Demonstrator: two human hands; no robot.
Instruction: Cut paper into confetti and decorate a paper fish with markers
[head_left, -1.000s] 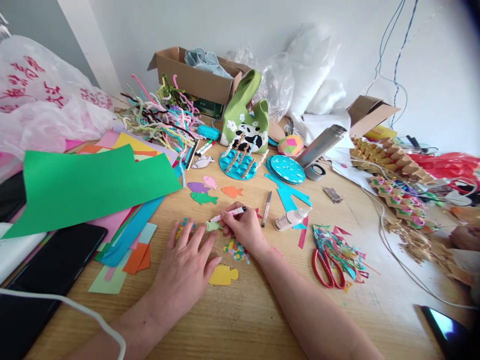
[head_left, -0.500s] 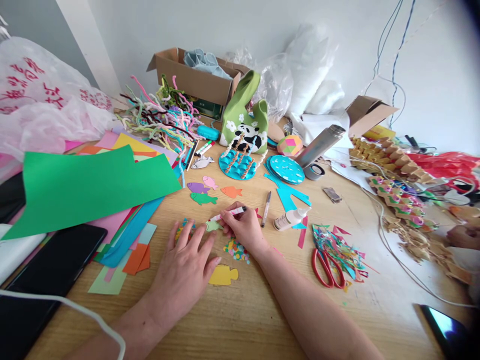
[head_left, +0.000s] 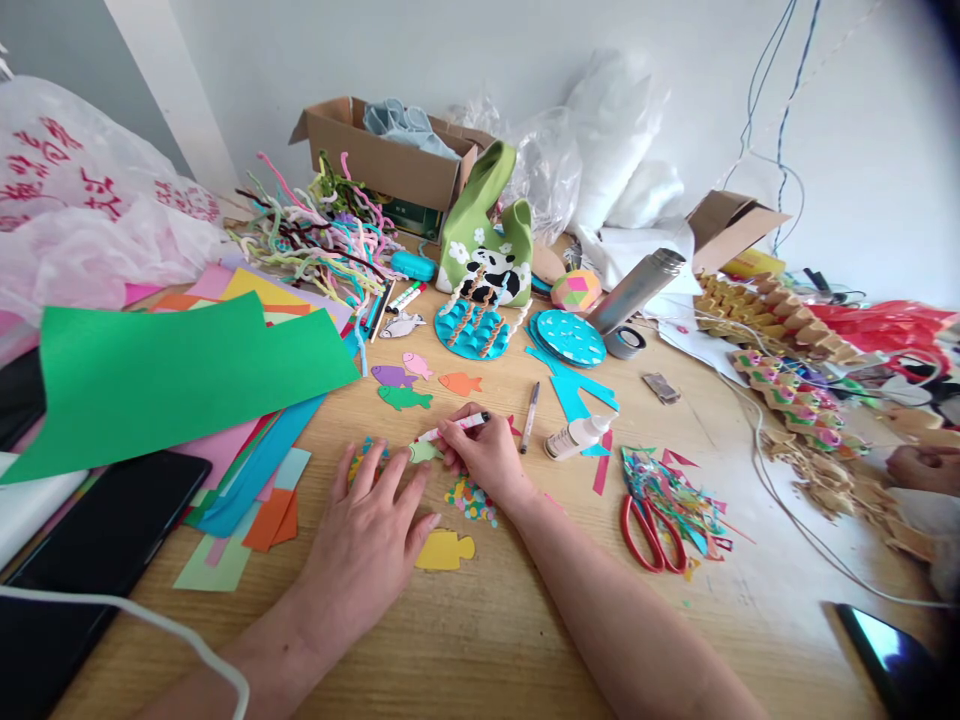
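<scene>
A light green paper fish (head_left: 424, 451) lies on the wooden table (head_left: 480, 650), between the person's two hands and partly hidden by their fingers. The right hand (head_left: 480, 452) grips a white marker (head_left: 472, 421) with a dark end, its other end down at the fish. The left hand (head_left: 371, 520) is palm down with its fingers spread wide; whether a fingertip actually presses on the fish cannot be told from this angle.

Small coloured paper dots (head_left: 472, 500) lie just beside the right hand, with more under the left fingers. A yellow paper shape (head_left: 444, 550) sits near the left thumb. Beyond the hands lie a purple fish (head_left: 392, 377), a green fish (head_left: 405, 398), a pink fish (head_left: 418, 364) and an orange fish (head_left: 461, 383).

To the right are a pen (head_left: 529, 418), a tilted white-capped bottle (head_left: 576, 438) and red-handled scissors (head_left: 651, 535) beside a heap of paper scraps (head_left: 667, 485). To the left, a large green sheet (head_left: 172, 390) covers other coloured papers. Farther back stand a green panda bag (head_left: 480, 225) and a cardboard box (head_left: 382, 150). Another person's hand (head_left: 922, 468) shows at the right edge.
</scene>
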